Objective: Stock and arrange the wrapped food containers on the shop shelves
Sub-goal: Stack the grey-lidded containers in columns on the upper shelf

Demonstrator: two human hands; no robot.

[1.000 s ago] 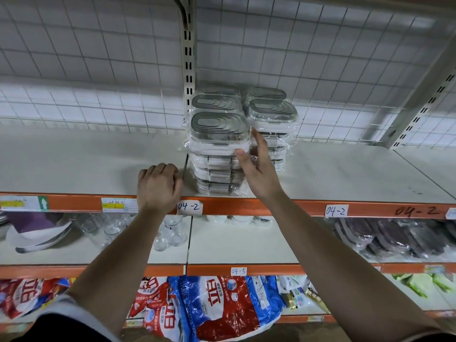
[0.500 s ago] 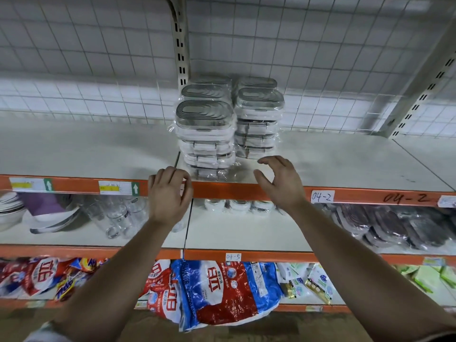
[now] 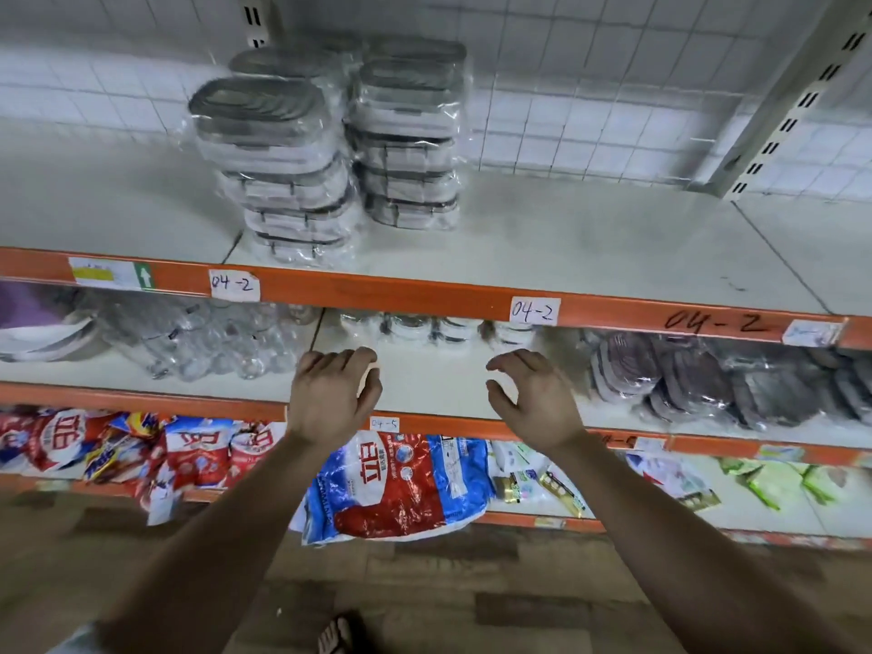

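Sitting in two front piles w/ more behind, the wrapped food containers [image 3: 288, 158] are seen upper centre of frame on the top shelf [image 3: 566, 243], grey lids on; contents can't be made out thru the film. Left hand [image 3: 330, 398] & right hand [image 3: 533, 403] are held mid-frame, fingers loosely curled, nothing gripped, well below the piles.

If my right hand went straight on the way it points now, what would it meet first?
Likely the row of small clear jars at the back of the middle shelf: the right hand points up and slightly left across bare board toward them. Depth is unclear.
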